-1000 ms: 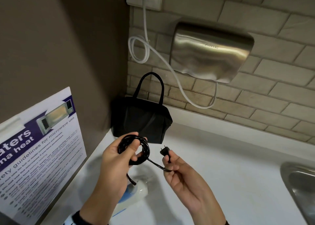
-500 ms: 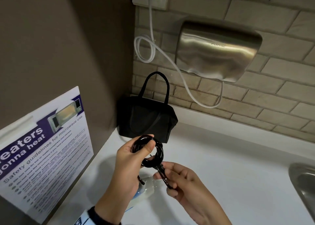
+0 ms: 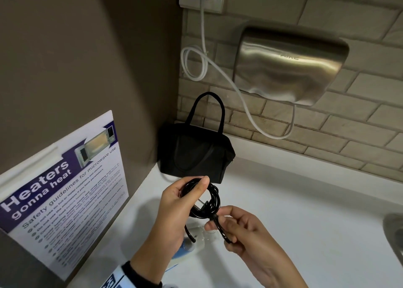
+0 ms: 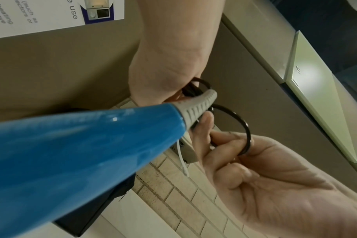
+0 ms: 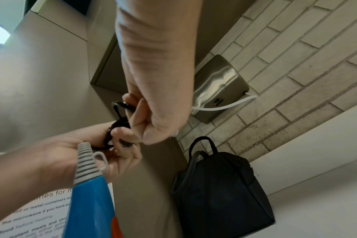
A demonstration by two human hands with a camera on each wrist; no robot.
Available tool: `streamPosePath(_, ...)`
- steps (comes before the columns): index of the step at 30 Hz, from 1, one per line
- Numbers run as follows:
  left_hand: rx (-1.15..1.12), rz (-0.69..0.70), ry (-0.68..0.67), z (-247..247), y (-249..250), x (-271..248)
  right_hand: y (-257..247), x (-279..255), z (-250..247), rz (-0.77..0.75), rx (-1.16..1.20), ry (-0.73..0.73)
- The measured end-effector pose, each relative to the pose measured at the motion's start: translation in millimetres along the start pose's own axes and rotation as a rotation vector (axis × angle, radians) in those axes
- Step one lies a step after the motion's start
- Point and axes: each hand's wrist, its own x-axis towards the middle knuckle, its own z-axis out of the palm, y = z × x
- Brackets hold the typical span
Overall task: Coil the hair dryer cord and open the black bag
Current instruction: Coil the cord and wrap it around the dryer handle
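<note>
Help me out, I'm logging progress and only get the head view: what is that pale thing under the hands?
Observer: The hair dryer. Its body is blue, with a grey ribbed sleeve where the cord leaves it.
Operator: Anything on that sleeve?
Observer: Yes, the right wrist view shows a small grey hanging loop on it.
Operator: And the underside of the wall hand dryer?
Observer: It has a dark round window with a small red light.

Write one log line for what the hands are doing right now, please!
left hand: holds coiled black cord | right hand: pinches plug end at coil | black bag: closed on counter, untouched
</note>
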Motion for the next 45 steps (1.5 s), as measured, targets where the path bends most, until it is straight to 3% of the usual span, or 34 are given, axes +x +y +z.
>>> streamPosePath(11,-0.079,-0.103,-0.144,1,-4,1,-3,9,0,-0.157,-0.087,-0.054)
streamPosePath(17,-0.034,-0.163,-0.197,1,-9,1,-11,20,8,-0.193,-0.119,-0.015)
streamPosePath(22,0.071,-0.044,-0.268,-4,-6,3,-22,30,6,-0.149,-0.046,0.036)
streamPosePath(30,0.139,0.252,0.011,7,-9,-3,-30,28,32,-0.163,0.099,0.203)
streamPosePath(32,0.104,0.253,0.039,5,-10,-2,-33,23,38,-0.191,0.073,0.184)
streamPosePath(37,0.093,0.222,-0.044,7,-10,-5,-34,19,48,-0.274,-0.037,0.070)
streamPosePath(41,0.075,0.250,-0.061,10,-9,-8,-32,34,49,-0.389,-0.219,0.192)
streamPosePath(45,-0.020,0.189,0.000,6,-10,-4,-27,16,53,-0.368,-0.160,0.184)
